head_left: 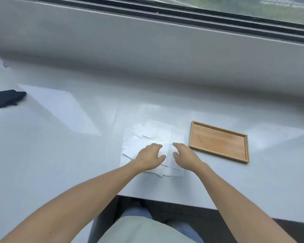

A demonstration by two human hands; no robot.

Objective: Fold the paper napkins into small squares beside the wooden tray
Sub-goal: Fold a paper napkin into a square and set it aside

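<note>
A loose pile of white paper napkins (154,135) lies flat on the white table, just left of the wooden tray (218,142), which holds nothing. My left hand (150,156) rests palm down on the pile's near left part, fingers spread. My right hand (184,155) lies on the pile's near right part, fingers apart and pointing away from me. Neither hand grips a napkin. A napkin shows between the two hands.
A dark folded cloth (5,99) sits at the far left edge of the table. A grey window sill (147,50) rises behind the table. The table's near edge (165,200) runs just in front of my body.
</note>
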